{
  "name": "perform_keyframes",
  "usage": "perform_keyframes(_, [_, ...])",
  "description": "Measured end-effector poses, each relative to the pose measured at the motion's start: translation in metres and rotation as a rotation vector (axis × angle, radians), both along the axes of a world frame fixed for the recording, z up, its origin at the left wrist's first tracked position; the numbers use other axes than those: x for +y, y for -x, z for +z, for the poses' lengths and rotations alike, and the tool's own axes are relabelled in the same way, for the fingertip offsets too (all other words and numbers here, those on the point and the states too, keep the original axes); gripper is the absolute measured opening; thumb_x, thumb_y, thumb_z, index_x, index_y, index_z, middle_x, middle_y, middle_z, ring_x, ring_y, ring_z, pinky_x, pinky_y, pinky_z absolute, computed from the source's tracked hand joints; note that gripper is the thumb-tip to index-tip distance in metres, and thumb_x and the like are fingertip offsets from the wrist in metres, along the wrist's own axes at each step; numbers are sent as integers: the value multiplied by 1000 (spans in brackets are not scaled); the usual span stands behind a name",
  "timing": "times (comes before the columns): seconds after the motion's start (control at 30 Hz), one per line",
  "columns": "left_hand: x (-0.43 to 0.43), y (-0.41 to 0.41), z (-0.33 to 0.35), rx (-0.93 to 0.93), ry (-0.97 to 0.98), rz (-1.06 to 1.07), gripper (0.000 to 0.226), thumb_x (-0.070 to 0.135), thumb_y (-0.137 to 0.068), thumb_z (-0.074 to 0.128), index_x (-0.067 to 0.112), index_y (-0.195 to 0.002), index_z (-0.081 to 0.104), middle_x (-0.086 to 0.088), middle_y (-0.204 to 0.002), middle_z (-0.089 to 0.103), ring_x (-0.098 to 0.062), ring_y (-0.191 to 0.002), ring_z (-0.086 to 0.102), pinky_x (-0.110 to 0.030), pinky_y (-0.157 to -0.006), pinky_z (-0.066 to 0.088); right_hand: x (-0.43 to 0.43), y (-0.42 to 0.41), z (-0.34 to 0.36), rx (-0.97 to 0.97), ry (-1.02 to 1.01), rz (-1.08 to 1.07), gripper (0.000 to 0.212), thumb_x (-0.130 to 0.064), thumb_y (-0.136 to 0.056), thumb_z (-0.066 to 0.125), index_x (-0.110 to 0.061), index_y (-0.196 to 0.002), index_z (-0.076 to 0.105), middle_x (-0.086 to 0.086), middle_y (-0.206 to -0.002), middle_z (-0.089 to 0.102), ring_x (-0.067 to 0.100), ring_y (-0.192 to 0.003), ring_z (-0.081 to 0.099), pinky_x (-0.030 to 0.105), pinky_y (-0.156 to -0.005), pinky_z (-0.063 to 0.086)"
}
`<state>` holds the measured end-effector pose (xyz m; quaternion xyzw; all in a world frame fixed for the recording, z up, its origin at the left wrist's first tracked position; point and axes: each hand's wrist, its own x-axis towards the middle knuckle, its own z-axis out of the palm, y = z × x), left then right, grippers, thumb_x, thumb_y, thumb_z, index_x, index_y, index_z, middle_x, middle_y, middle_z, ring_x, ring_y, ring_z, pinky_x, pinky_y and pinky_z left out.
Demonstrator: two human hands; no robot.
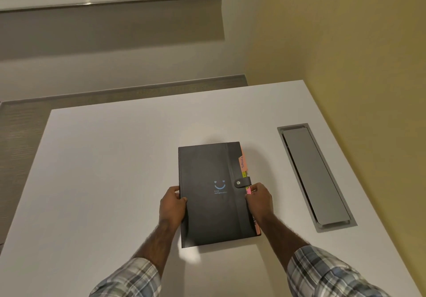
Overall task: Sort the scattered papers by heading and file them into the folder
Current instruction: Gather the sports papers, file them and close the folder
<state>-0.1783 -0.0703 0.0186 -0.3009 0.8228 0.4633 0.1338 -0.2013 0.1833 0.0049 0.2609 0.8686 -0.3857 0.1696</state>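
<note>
A broad white rectangular table (110, 181) fills most of the view, set against a pale wall. Let into its right side is a long grey metal cable hatch (314, 177), well apart from everything else. Near the middle of the table lies a closed black expanding folder (212, 216), flat on the surface, with a small blue smiling face printed on its cover. A black strap with a round metal snap button (242, 182) wraps over the folder's right edge and is fastened. Coloured index tabs (243, 163), orange, yellow and pink, stick out along that right edge; the orange one carries handwriting. The person's left hand (172, 205) clasps the folder's left edge, thumb on the cover. The right hand (259, 198) grips the right edge just below the strap, fingers curled over the tabs. Plaid shirt sleeves (322, 273) cover both forearms.
</note>
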Motion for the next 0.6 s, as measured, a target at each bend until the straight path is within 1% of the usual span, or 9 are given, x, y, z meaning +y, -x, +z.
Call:
perform_keyframes(0.1, [0, 0, -4, -6, 25, -28, 36, 4, -90, 63, 13, -125, 64, -4, -114, 74, -20, -90, 66, -26, -82, 50, 0, 2, 1, -5, 7, 8, 6, -11, -100, 59, -14, -103, 55, 3, -97, 62, 19, -89, 61, 28, -78, 52])
perform_keyframes(0.23, [3, -3, -3, -4, 53, -61, 32, 9, -93, 61, 13, -125, 64, -1, -114, 72, -19, -87, 63, -26, -83, 48, -2, 0, -2, -19, 26, 22, 9, -13, -100, 62, -15, -104, 54, 2, -99, 61, 17, -88, 60, 26, -77, 50])
perform_keyframes(0.3, [4, -6, -4, 10, 59, -71, 30, 13, -94, 62, 12, -124, 65, 3, -111, 71, -18, -85, 64, -28, -84, 52, -3, -2, -4, -28, 34, 36, 12, -15, -99, 64, -14, -107, 56, 2, -100, 62, 17, -88, 61, 26, -79, 52])
perform_keyframes(0.37, [6, -10, -5, 24, 89, -70, 30, 22, -92, 61, 15, -121, 66, 0, -111, 72, -18, -86, 67, -36, -87, 59, -4, -7, -7, -31, 36, 53, 19, -16, -98, 66, -10, -115, 61, 1, -101, 64, 18, -89, 62, 26, -81, 52])
perform_keyframes(0.43, [9, -16, -7, 9, 179, -92, 31, 29, -89, 57, 21, -119, 61, -4, -117, 65, -24, -95, 66, -45, -89, 59, -8, -11, -9, -24, 19, 70, 27, -18, -96, 69, -10, -121, 62, 4, -109, 67, 18, -91, 65, 28, -84, 56])
perform_keyframes(0.5, [16, -21, -6, -15, 247, -144, 37, 27, -92, 56, 22, -128, 52, -6, -130, 53, -29, -112, 59, -46, -96, 54, -14, -16, -7, -12, -80, 115, 40, -22, -93, 72, -14, -130, 58, 6, -121, 62, 21, -102, 63, 36, -90, 59])
perform_keyframes(0.6, [26, -31, -6, -16, 330, -276, 53, 21, -93, 55, 19, -144, 39, -2, -152, 36, -29, -134, 44, -44, -106, 47, -23, -25, -1, 38, -264, 265, 64, -26, -91, 72, -18, -147, 41, 6, -137, 51, 24, -122, 54, 40, -99, 53])
